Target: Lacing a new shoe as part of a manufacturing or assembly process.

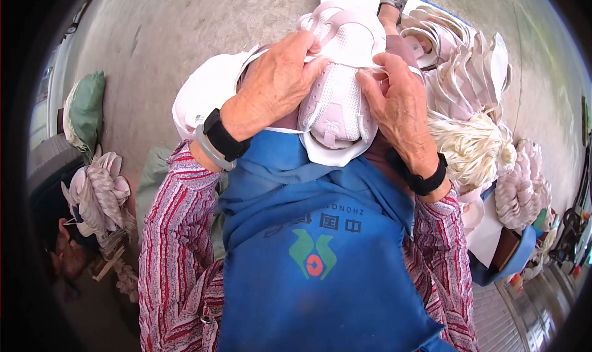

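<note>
A white mesh shoe upper (336, 102) with pale pink trim lies across my lap, its rounded end toward me. My left hand (277, 81) pinches its left edge, thumb and forefinger pressed together. Opposite, my right hand (398, 102) pinches the right edge, fingers curled. A thin white strip seems to run between the fingertips; what exactly each hand grips there is partly hidden. Beyond my fingers, a white flap with pink straps (336, 28) stretches away from me. Another white shoe piece (206, 90) rests on my left thigh, beside my left wrist.
To the right stand stacked white and pink shoe uppers (462, 74), a bundle of cream laces (475, 145), a pinkish bundle (524, 185) and a blue tub (521, 256). At left are a green sack (87, 108) and a bundle of shoe pieces (102, 188). A blue apron (320, 229) covers my lap.
</note>
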Tool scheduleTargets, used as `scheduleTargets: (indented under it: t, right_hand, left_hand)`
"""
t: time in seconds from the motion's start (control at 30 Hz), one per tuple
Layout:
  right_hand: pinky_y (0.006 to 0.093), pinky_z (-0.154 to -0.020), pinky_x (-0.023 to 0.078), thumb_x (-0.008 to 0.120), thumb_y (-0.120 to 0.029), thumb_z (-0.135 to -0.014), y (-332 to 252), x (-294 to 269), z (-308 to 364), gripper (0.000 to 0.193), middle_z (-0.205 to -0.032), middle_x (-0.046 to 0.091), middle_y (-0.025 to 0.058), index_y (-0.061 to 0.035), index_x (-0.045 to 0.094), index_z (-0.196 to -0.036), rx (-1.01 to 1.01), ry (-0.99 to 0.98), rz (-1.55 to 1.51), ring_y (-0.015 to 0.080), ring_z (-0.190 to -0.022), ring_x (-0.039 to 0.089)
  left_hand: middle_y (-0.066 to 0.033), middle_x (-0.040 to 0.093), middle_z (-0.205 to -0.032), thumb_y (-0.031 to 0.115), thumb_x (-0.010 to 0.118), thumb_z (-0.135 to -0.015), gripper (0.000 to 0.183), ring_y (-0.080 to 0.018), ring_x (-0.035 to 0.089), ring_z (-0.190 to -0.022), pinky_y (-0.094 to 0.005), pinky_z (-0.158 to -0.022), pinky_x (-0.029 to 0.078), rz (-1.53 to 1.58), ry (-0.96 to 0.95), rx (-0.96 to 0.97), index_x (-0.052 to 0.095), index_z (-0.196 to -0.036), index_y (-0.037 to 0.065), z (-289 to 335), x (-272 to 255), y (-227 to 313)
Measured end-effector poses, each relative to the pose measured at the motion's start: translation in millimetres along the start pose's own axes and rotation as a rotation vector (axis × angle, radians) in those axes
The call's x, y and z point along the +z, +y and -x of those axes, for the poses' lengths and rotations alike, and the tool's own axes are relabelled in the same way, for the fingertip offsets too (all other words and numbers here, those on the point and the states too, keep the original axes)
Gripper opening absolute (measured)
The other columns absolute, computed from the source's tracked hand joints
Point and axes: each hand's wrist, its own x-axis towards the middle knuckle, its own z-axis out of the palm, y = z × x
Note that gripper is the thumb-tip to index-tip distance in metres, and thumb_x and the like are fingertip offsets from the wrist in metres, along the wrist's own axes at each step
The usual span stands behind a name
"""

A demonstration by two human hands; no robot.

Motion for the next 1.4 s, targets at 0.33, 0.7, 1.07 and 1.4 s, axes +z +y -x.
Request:
scheduleTargets:
  t: [0.33, 0.7, 1.07, 1.4]
  right_hand:
    - [0.0441, -0.074, 0.047, 0.064, -0.008, -0.074, -22.4, 8.8, 18.9, 0.034, -0.098, 0.051, 0.0209, 0.0037, 0.05, -0.103, 0.039, -0.122, 0.376, 0.0369, -0.089, 0.056]
    - [0.0461, -0.077, 0.045, 0.053, -0.001, -0.076, 11.5, 5.4, 16.4, 0.03, -0.093, 0.049, 0.023, 0.0057, 0.05, -0.106, -0.105, -0.075, 0.123, 0.04, -0.09, 0.052]
    - [0.0464, -0.075, 0.044, 0.054, -0.003, -0.077, 10.7, 7.0, 21.5, 0.02, -0.09, 0.049, 0.0226, 0.0044, 0.05, -0.095, -0.137, -0.042, 0.18, 0.0397, -0.086, 0.051]
    - [0.0423, -0.076, 0.045, 0.054, 0.003, -0.072, 10.3, 12.7, 28.7, 0.03, -0.091, 0.049, 0.0208, 0.0047, 0.052, -0.102, -0.211, 0.056, 0.076, 0.0377, -0.087, 0.051]
  left_hand:
    - [-0.0291, 0.038, -0.133, 0.008, 0.055, -0.088, 0.056, -0.041, 0.038, -0.126, -0.0429, -0.106, 0.032, -0.021, 0.154, 0.121, 0.028, -0.135, -0.006, 29.6, 55.8, 10.4]
    - [-0.0299, 0.034, -0.134, 0.008, 0.059, -0.084, 0.065, -0.0431, 0.036, -0.126, -0.0423, -0.108, 0.029, 0.022, 0.306, 0.097, 0.023, -0.137, -0.005, 11.6, 79.4, 15.4]
    - [-0.0212, 0.045, -0.11, 0.0, 0.063, -0.079, 0.025, -0.0383, 0.05, -0.104, -0.0413, -0.091, 0.041, 0.067, 0.341, 0.033, 0.046, -0.098, 0.0, 11.8, 77.9, 24.1]
    - [-0.0229, 0.05, -0.118, 0.003, 0.064, -0.081, 0.02, -0.0369, 0.052, -0.108, -0.0404, -0.091, 0.043, 0.017, 0.384, 0.126, 0.053, -0.097, -0.001, 10.3, 83.6, 23.6]
